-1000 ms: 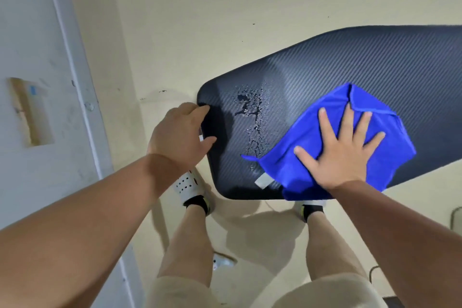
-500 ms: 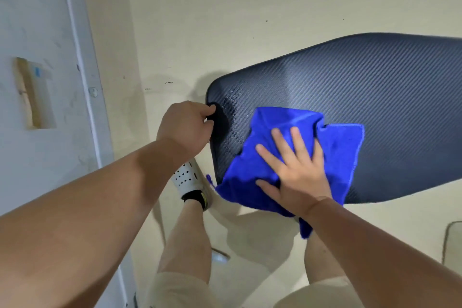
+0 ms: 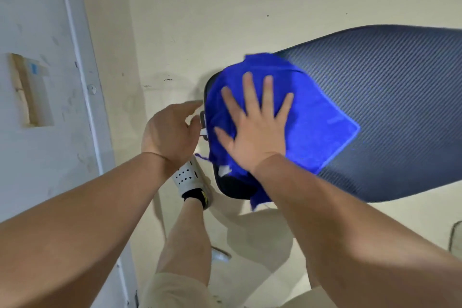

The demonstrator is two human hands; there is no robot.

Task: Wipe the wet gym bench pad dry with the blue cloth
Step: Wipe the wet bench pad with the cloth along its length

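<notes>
The dark, carbon-weave gym bench pad (image 3: 400, 107) runs from the centre to the right edge. A blue cloth (image 3: 317, 132) covers its near-left end, with one corner hanging over the front edge. My right hand (image 3: 257, 130) lies flat on the cloth, fingers spread, pressing it onto the pad. My left hand (image 3: 167, 132) is just left of the pad's end, fingers loosely curled, apart from the edge and holding nothing. No water drops show on the bare part of the pad; the cloth hides the end where it lies.
A small metal bracket (image 3: 203, 125) sticks out at the pad's left end, between my left hand and the cloth. My legs and a white perforated shoe (image 3: 187, 177) stand on the beige floor below. A pale wall panel (image 3: 37, 132) fills the left side.
My right hand has slid the cloth left and farther across the pad's end, covering the spot where water drops lay. My left hand has come off the pad's edge.
</notes>
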